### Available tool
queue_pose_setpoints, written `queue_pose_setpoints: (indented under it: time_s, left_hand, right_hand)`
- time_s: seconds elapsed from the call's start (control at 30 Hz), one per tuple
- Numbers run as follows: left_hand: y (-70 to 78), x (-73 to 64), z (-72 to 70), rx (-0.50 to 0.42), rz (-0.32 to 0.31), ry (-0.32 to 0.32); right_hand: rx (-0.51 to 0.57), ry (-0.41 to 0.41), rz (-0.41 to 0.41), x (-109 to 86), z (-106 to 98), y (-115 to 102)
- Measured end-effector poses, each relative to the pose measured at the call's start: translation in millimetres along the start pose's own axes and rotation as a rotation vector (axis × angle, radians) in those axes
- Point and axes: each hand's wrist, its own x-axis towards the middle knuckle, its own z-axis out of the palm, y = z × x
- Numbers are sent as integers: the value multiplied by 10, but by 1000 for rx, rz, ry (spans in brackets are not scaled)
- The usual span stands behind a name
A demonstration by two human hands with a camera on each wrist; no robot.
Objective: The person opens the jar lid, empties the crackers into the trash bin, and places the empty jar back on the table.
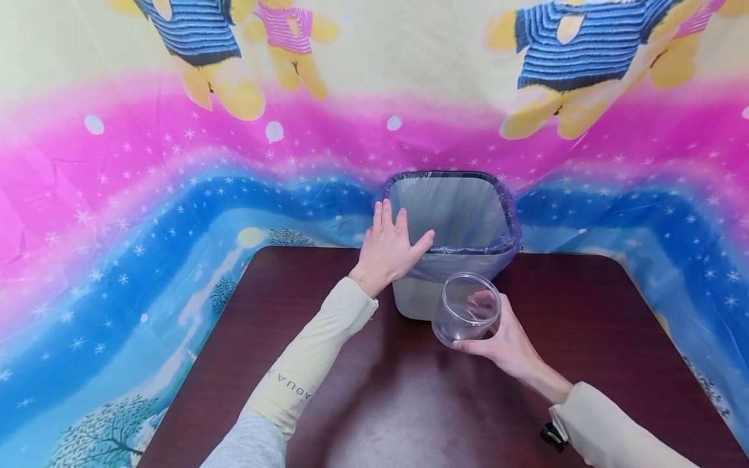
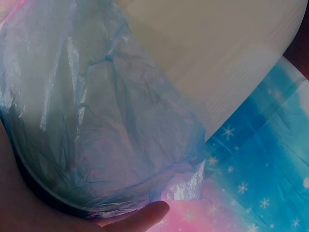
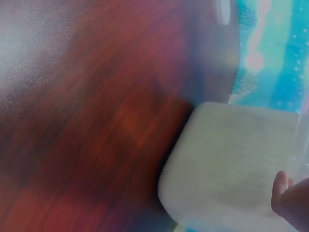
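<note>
A grey waste bin [image 1: 418,296] lined with a thin translucent bluish bag [image 1: 468,211] stands upright with its mouth open. My left hand [image 1: 389,244] lies at the bin's left rim, fingers straight and thumb spread toward the front edge. From the left wrist, the bag [image 2: 125,111] drapes over the bin's outside, and a fingertip [image 2: 157,210] shows beside its edge. My right hand [image 1: 509,338] grips a clear plastic cup [image 1: 462,318], tilted, in front of the bin. Only a sliver of the cup [image 3: 304,140] appears at the right wrist view's edge.
The bin is on a dark reddish-brown wooden table [image 1: 304,305] with rounded far corners. Behind and around it hangs a colourful cloth [image 1: 328,136] printed with bears and snowflakes. A small white object [image 3: 222,12] shows at the top of the right wrist view.
</note>
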Motion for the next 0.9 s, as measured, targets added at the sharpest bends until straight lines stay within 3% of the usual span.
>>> queue_pose_setpoints:
  time_s: [0.53,0.9]
  left_hand:
    - [-13,6,-4,8,10,6]
    - [-19,6,-5,-1,9,-2]
  right_hand:
    - [-17,70,39,-78,134,279]
    - [1,61,60,-177,242,473]
